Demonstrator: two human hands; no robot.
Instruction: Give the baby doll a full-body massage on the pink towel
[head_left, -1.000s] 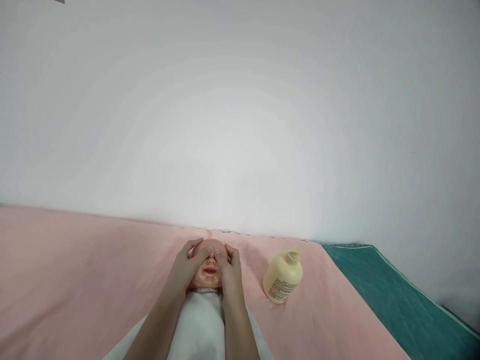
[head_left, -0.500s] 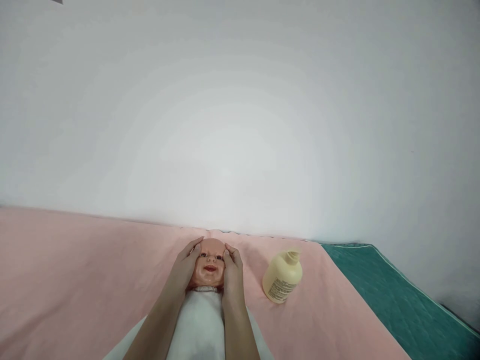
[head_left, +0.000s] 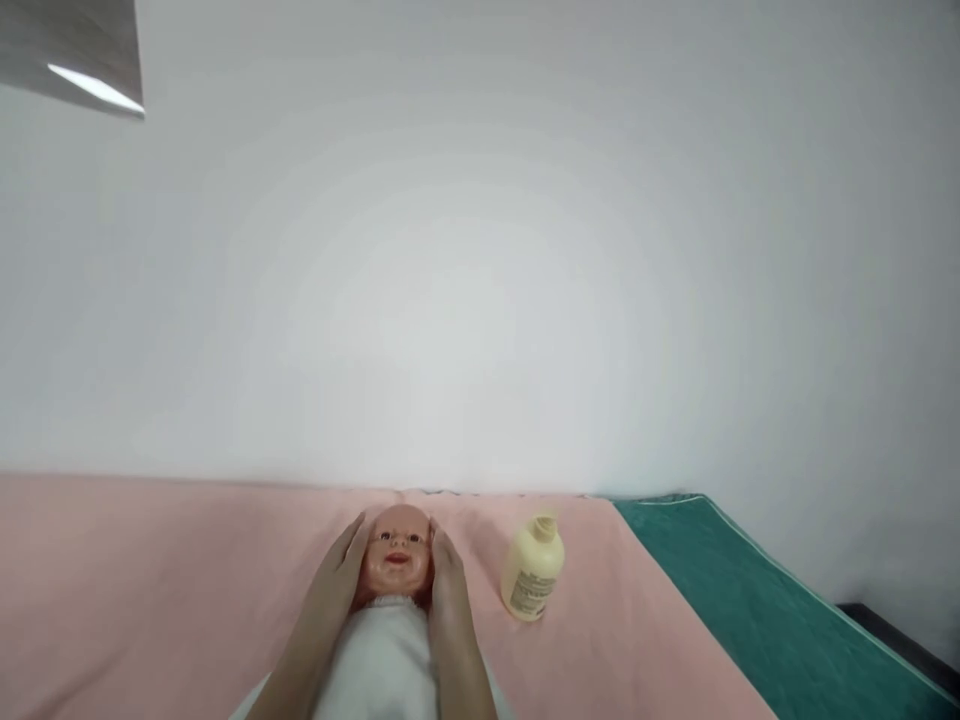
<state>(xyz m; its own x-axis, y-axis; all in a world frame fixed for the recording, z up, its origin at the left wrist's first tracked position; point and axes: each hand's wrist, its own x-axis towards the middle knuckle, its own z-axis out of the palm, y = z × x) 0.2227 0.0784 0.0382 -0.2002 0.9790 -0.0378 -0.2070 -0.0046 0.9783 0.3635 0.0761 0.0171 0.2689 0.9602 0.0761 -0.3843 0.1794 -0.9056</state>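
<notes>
A baby doll (head_left: 398, 575) in a white garment lies on its back, its bald head away from me. My left hand (head_left: 340, 572) lies along the left side of the head with its fingers stretched out. On the other side, my right hand (head_left: 449, 577) rests along the cheek and temple, fingers extended and flat. The head sits between the two palms, and its ears are hidden by them. To the right of my right hand stands a pale yellow pump bottle (head_left: 532, 568) with dark print on its side.
Pink cloth (head_left: 172, 590) covers the surface under the doll. At the right a green quilted cover (head_left: 750, 600) shows beyond its edge. A white wall (head_left: 480, 300) rises behind. A dark grey panel (head_left: 71, 50) juts in at the top left.
My fingers have slid from the doll's forehead and temples to the sides of its head and straightened. The view has tilted up and shifted right, so doll and bottle sit lower and further left.
</notes>
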